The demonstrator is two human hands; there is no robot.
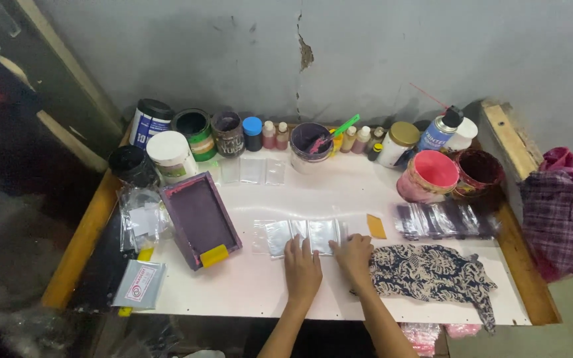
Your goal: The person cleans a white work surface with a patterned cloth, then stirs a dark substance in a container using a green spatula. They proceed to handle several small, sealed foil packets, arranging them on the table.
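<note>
A white table [339, 292] stands against a grey wall [379, 46], with paint pots [197, 132] and small bottles along its back edge. A patterned cloth [432, 272] lies at the right, a purple-stained screen frame [200, 219] at the left, tilted. Near the middle, clear plastic pouches [300, 233] lie in a row. The left hand [302, 268] rests flat, fingers spread narrowly, its tips on the pouches; the right hand [353, 254] presses flat just beside it, touching their right end. A small yellow card [376, 226] lies close by.
</note>
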